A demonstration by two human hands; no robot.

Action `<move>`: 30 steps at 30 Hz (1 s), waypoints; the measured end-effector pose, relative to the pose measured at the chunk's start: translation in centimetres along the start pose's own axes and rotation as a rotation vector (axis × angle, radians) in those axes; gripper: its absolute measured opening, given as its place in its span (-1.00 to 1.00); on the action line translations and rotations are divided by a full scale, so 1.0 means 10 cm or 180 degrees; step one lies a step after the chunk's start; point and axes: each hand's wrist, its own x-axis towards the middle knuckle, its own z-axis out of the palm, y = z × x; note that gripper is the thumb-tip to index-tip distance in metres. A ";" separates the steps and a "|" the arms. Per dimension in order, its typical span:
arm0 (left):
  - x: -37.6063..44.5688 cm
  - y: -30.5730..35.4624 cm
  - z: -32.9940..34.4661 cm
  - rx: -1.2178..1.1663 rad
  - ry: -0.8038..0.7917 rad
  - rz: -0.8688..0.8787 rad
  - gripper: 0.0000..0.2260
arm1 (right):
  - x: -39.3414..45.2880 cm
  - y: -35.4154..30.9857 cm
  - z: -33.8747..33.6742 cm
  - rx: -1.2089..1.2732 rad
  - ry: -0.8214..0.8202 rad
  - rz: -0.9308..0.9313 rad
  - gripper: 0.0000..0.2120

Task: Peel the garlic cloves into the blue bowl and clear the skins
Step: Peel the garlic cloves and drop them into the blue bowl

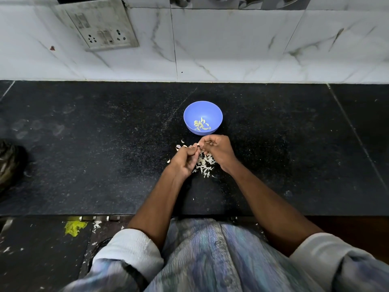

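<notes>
Inside blue bowl (pixel 203 114): several pale cloves (pixel 201 124), apparently peeled.

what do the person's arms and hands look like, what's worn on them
Both forearms are bare from the elbow down. The left sleeve and right sleeve are rolled up to the elbow, showing a whitish lining over a pale blue-grey patterned shirt. The left hand and right hand wear no gloves; no watch or bracelet shows at either wrist.

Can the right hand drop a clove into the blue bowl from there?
Probably yes: the right hand sits just in front of the blue bowl, with nothing between them.
</notes>
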 end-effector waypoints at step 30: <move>0.05 -0.12 -0.17 0.3834 0.0722 0.3422 -0.80 | 0.07 -0.10 0.09 0.0957 0.0203 0.1824 -0.83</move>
